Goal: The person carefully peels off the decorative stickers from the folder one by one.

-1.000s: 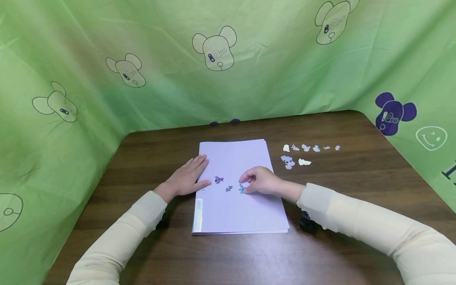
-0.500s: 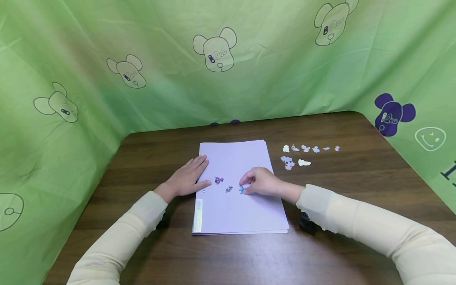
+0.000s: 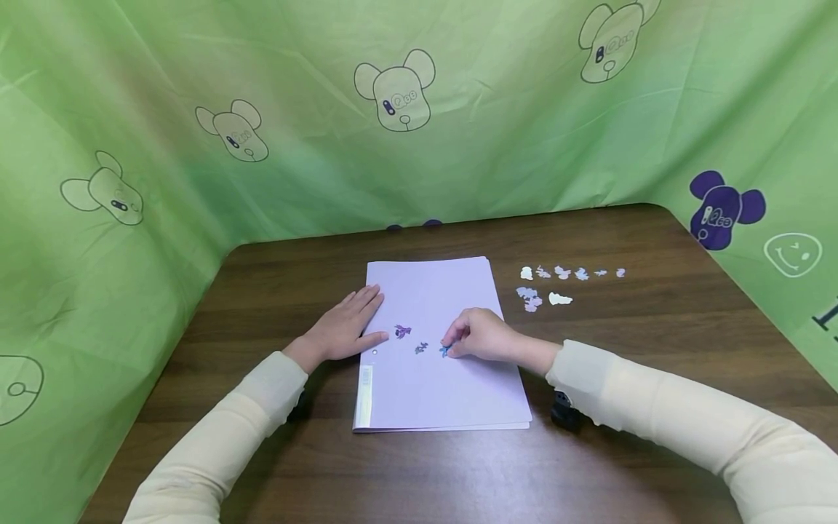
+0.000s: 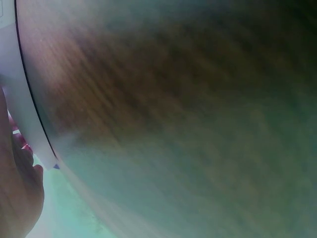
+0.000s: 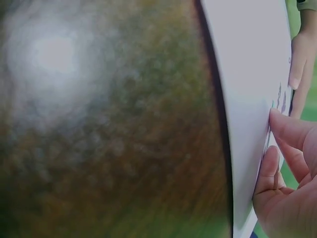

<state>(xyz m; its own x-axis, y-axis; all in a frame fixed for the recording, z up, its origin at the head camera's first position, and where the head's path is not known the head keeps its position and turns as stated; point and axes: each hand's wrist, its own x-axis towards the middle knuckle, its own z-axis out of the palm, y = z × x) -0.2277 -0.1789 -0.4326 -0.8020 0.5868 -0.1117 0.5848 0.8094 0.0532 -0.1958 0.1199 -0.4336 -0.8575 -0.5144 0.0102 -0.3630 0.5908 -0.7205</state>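
A pale lilac folder (image 3: 445,393) lies on the table, with a label strip at its lower left. My left hand (image 3: 343,324) rests flat on its left edge, fingers spread and thumb on the cover. Over the cover's middle, my right hand (image 3: 483,335) pinches at a small blue sticker (image 3: 444,351) with thumb and forefinger; the fingers cover part of it. To its left lie a small grey sticker (image 3: 421,348) and a purple sticker (image 3: 402,332). In the right wrist view, the thumb (image 5: 287,130) reaches down close to the cover.
Several pale cut-out stickers (image 3: 561,272) form a row on the brown table (image 3: 432,480), right of the folder. Below them lie a bluish-pink cluster (image 3: 529,297) and a white piece (image 3: 559,298). A green printed cloth (image 3: 314,175) hangs behind the table.
The right hand's fingers have drawn in closer over the blue sticker and now cover more of it. The left hand and the folder have stayed in place.
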